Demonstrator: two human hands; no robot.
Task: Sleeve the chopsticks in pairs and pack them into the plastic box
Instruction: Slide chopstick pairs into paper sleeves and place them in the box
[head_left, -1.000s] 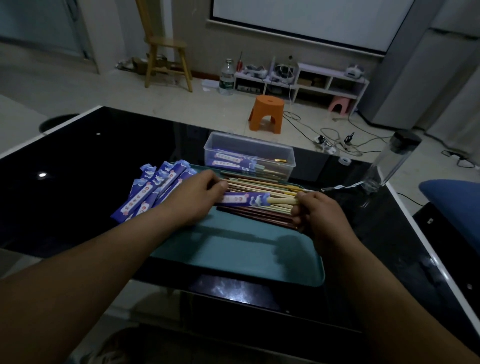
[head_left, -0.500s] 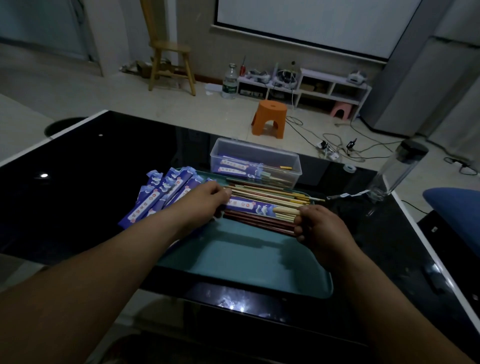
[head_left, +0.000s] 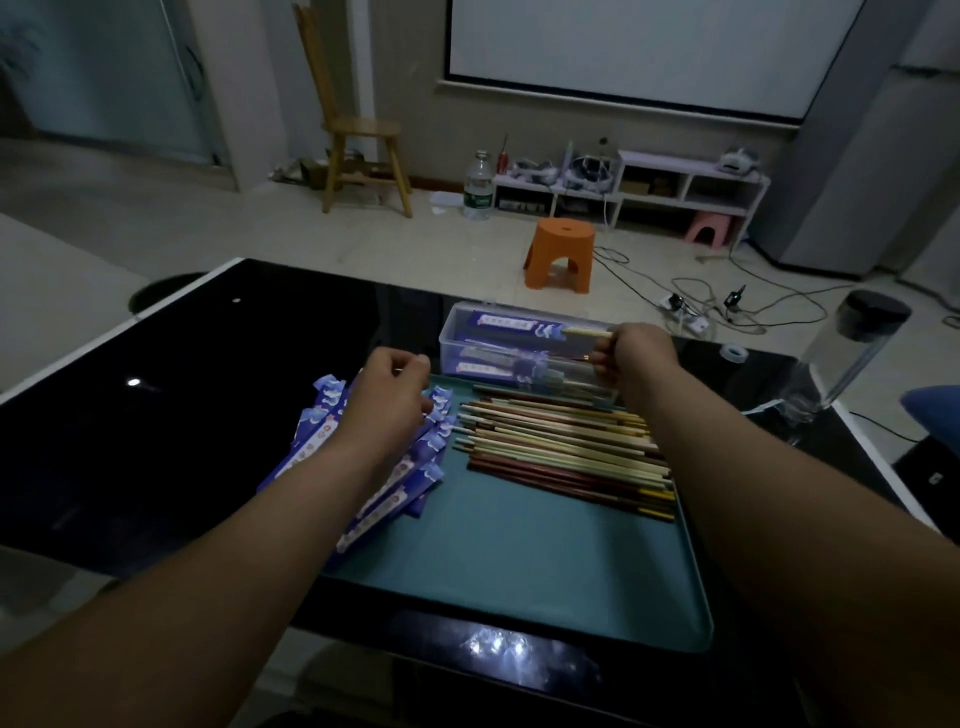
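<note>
My right hand (head_left: 636, 358) pinches the bare end of a sleeved chopstick pair (head_left: 511, 326) and holds it level over the open top of the clear plastic box (head_left: 448, 347). Other sleeved pairs lie inside the box. My left hand (head_left: 389, 397) hovers above the pile of empty purple sleeves (head_left: 317, 447) with its fingers loosely curled, and nothing shows in them. Several loose chopsticks (head_left: 561, 447) lie in a heap on the teal tray (head_left: 493, 561), between my forearms.
The tray sits on a glossy black table (head_left: 156, 426) with a white rim. A clear bottle with a black cap (head_left: 852, 358) stands at the table's right edge. On the floor beyond are an orange stool (head_left: 558, 260) and cables.
My right hand has lifted the sleeved pair off the chopstick heap and carried it back over the box. My left hand let go of the sleeve and drew back over the empty sleeves.
</note>
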